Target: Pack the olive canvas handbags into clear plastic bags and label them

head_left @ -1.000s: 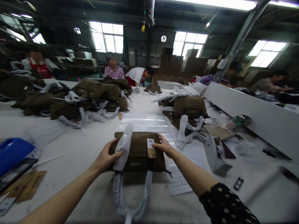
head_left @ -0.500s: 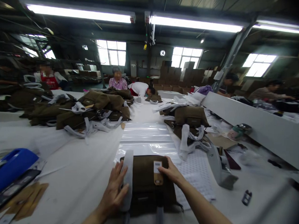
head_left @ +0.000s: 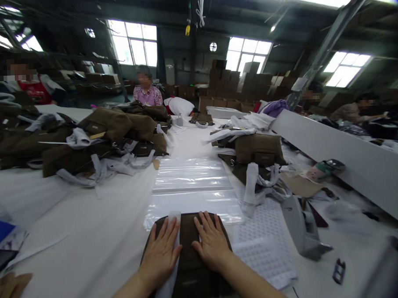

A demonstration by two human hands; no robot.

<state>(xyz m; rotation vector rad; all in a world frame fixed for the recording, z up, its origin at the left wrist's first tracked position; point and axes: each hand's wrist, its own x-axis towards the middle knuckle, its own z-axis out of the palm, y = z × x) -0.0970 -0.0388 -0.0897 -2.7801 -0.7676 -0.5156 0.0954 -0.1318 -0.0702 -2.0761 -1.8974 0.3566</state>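
An olive-brown fabric bag lies in front of me on the white table. My left hand rests flat on its left side, fingers spread, over a strip of white wrapping. On the bag's right side lies my right hand, palm down with the fingers stretched out. It covers the place where the paper tag was, so the tag is hidden. Just beyond the bag's far edge is a stack of clear plastic bags.
Piles of brown bags lie on the left and right. A tape dispenser, a small dark clip-like object and printed tissue paper are at right. Brown tags lie at lower left. Co-workers sit farther back.
My right hand has moved from the tag at the bag's right edge to lying flat on the bag. My left hand has flattened over the wrapped strip. The view has tilted down.
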